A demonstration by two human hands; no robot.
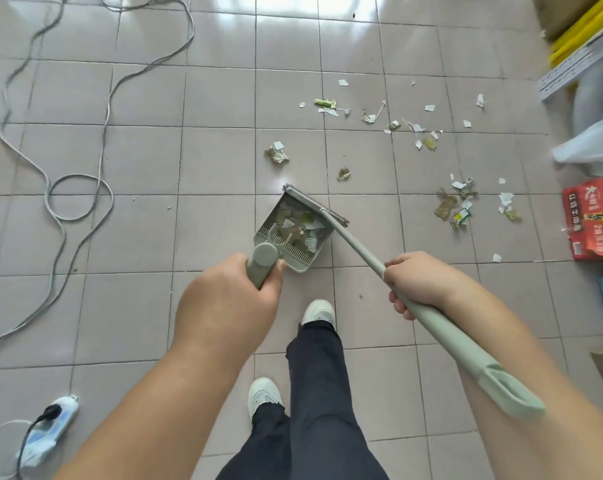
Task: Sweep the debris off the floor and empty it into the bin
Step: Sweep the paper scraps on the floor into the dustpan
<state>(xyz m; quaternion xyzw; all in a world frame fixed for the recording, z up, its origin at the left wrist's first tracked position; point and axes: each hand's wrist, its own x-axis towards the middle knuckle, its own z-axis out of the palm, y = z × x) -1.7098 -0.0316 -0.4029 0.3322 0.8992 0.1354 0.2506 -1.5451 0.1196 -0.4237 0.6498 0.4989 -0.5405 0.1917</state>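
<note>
My left hand (pixel 230 299) grips the upright handle of a grey-green dustpan (pixel 276 245) that rests on the tiled floor and holds several paper and leaf scraps. My right hand (pixel 421 282) holds the long grey-green broom handle (pixel 466 344); the broom head (pixel 315 206) lies across the pan's open mouth. Loose debris (pixel 452 206) is scattered on the tiles to the right, more debris lies farther off at the upper right, and two crumpled bits (pixel 276 154) sit just beyond the pan. No bin is clearly in view.
A grey cable (pixel 80 195) loops over the floor on the left, ending near a power strip (pixel 50 424) at the lower left. A red box (pixel 593 220), a white plastic bag (pixel 591 140) and yellow and grey shelving parts crowd the right edge. My white shoes (pixel 319 311) stand below the pan.
</note>
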